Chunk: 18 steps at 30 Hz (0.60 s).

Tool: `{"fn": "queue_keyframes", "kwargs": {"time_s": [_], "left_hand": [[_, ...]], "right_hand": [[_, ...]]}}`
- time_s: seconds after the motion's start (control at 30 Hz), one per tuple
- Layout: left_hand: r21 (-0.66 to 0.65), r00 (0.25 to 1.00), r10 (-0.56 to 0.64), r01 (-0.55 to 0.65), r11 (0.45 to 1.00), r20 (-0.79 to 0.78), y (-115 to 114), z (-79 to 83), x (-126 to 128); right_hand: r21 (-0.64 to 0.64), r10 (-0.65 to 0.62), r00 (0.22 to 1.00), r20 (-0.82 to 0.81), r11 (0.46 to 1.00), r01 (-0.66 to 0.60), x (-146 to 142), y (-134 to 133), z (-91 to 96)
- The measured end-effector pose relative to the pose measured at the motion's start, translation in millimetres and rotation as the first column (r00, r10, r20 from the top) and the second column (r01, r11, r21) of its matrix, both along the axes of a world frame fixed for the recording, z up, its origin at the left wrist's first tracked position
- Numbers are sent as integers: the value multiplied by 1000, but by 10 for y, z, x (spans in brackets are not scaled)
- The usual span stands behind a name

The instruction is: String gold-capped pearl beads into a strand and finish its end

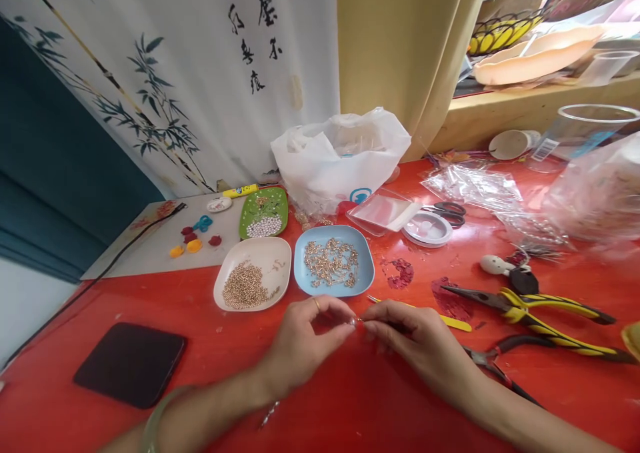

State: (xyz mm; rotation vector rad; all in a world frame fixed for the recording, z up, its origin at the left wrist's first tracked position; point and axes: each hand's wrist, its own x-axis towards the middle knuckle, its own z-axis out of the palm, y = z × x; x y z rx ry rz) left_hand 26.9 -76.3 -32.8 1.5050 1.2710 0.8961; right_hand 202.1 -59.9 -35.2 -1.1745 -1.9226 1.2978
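Above the red table, my left hand (313, 333) and my right hand (420, 336) meet fingertip to fingertip. My left thumb and index finger pinch a tiny pale, shiny bead (354, 321). The right fingertips are closed right beside it on a very small piece, too small to name. Just beyond the hands are a blue dish (371, 266) of gold-coloured jewellery findings and a cream dish (283, 256) with small gold beads (245, 286). A short beaded strand (270, 414) shows below my left wrist.
Yellow tweezers (456, 323), yellow-black pliers (520, 306) and dark-handled pliers (493, 358) lie at right. A black phone (131, 364) lies at left. Behind the dishes are a green tray (243, 216), a white plastic bag (340, 166), scissors (450, 211) and a white spool (427, 229).
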Motion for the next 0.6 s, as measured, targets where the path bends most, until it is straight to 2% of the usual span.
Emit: {"fn": "queue_keyframes", "kwargs": {"time_s": [0.17,0.33,0.43,0.6], "left_hand": [[-33,999,4,-2,999,46,13,3,-4],[-55,999,6,-4,998,47,11,16,-4],[-60,999,12,-9,998,48,10,24,-4],[-53,999,15,-13,999,38,14,37,-1]], "right_hand": [[192,-13,999,52,981,3,0,-16,9],[316,-20,997,72,949,-4,17,-31,-31],[362,-14,997,74,932,-14,29,-35,-52],[362,4,993,116,931,-45,35,-39,-42]]}}
